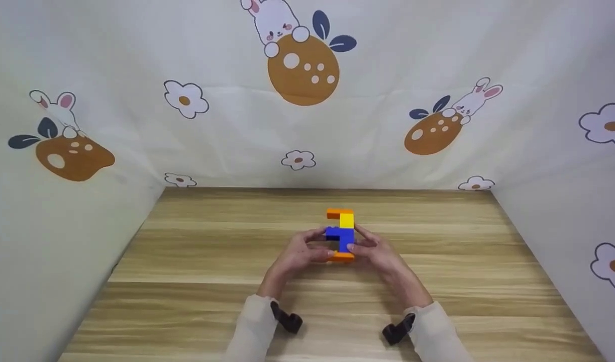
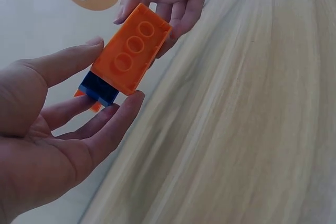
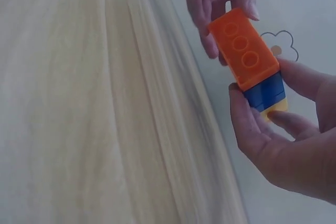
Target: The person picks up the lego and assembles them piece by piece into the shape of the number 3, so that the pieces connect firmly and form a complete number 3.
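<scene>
Both hands hold one stack of toy building bricks above the table. In the head view, an orange brick (image 1: 342, 257) forms the near end, followed by blue bricks (image 1: 346, 240), a yellow brick (image 1: 346, 221) and another orange brick (image 1: 333, 213) at the far end. One blue part and the far orange brick jut leftward. My left hand (image 1: 301, 250) grips the stack from the left, its thumb at the near orange brick's edge. From the right, my right hand (image 1: 379, 253) pinches it by the blue bricks. Both wrist views show the near orange brick's hollow underside (image 2: 131, 48) with round tubes.
The wood-grain table (image 1: 212, 251) extends around the hands. Pale cloth walls (image 1: 227, 136) printed with rabbits, fruit and flowers enclose its back and sides. Black wrist mounts (image 1: 290, 322) sit at both cuffs.
</scene>
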The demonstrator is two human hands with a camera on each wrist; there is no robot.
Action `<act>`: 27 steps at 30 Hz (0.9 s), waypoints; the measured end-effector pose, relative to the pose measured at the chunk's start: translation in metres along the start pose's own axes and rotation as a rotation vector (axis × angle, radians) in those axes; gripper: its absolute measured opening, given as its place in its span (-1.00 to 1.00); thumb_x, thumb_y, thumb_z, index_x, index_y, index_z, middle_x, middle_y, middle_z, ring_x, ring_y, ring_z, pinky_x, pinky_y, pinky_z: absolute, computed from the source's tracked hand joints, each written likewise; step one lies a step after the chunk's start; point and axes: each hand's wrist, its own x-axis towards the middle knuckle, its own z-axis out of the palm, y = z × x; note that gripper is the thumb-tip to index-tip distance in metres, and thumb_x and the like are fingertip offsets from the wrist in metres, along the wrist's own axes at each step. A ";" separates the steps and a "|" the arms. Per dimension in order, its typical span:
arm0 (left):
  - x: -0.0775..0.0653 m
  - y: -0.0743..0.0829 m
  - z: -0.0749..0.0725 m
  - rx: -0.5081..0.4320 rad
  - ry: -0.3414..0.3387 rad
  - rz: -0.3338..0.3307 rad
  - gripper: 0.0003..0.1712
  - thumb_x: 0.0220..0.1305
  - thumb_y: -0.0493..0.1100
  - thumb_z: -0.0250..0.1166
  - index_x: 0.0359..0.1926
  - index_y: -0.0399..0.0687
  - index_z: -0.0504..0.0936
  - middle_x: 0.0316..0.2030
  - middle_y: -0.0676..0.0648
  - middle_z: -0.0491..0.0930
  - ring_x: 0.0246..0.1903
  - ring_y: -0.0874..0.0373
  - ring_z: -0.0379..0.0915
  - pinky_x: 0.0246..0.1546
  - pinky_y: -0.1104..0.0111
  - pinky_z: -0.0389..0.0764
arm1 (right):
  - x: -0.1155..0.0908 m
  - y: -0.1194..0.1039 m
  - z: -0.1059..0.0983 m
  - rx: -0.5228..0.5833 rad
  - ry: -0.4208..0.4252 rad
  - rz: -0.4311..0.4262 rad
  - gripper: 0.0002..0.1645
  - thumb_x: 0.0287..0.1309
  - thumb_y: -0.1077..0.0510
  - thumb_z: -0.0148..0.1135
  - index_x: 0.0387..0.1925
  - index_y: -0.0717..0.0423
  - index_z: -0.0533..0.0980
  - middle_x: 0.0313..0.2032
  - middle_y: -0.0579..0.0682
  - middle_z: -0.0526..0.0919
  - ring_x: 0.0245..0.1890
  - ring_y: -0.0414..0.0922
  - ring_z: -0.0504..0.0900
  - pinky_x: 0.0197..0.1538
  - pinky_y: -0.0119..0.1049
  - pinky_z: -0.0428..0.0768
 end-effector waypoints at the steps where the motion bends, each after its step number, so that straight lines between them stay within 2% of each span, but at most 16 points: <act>1: 0.000 -0.001 0.000 -0.003 -0.006 -0.003 -0.17 0.20 -0.12 0.47 0.45 -0.04 0.34 0.39 -0.21 0.40 0.11 -0.01 0.61 0.03 0.23 0.69 | 0.000 0.000 0.000 0.009 -0.004 -0.001 -0.16 0.20 0.18 0.39 0.47 -0.08 0.28 0.26 0.32 0.53 0.02 -0.04 0.70 0.20 -0.05 0.61; 6: 0.000 -0.003 -0.001 -0.014 -0.007 -0.009 -0.18 0.20 -0.13 0.47 0.44 -0.03 0.36 0.39 -0.21 0.39 0.10 0.00 0.62 0.06 0.22 0.68 | 0.000 0.002 -0.001 0.051 -0.071 0.001 -0.11 0.22 0.25 0.35 0.52 -0.01 0.19 0.31 0.38 0.46 -0.02 -0.06 0.71 0.18 -0.05 0.63; 13: 0.001 -0.008 -0.004 -0.009 -0.002 -0.027 -0.19 0.19 -0.17 0.47 0.43 -0.08 0.37 0.33 -0.25 0.46 0.12 -0.02 0.60 0.08 0.22 0.66 | 0.002 0.008 -0.005 0.140 -0.221 0.021 -0.02 0.23 0.38 0.25 0.57 0.07 0.02 0.43 0.43 0.23 0.09 -0.05 0.63 0.25 -0.03 0.58; 20: 0.003 -0.013 -0.004 -0.032 0.002 -0.028 -0.18 0.17 -0.18 0.48 0.42 -0.11 0.37 0.31 -0.28 0.47 0.07 0.01 0.63 0.05 0.24 0.67 | 0.004 0.010 -0.005 0.144 -0.258 0.014 -0.01 0.20 0.43 0.21 0.57 0.09 0.01 0.47 0.40 0.16 0.17 -0.02 0.59 0.29 -0.04 0.54; 27: 0.003 -0.016 -0.003 -0.007 0.013 -0.021 -0.19 0.17 -0.14 0.48 0.41 -0.15 0.39 0.29 -0.26 0.51 0.02 0.09 0.57 -0.02 0.35 0.65 | 0.003 0.012 -0.005 0.138 -0.282 -0.002 -0.06 0.26 0.44 0.16 0.55 0.24 -0.04 0.50 0.40 0.07 0.22 0.02 0.56 0.29 -0.06 0.55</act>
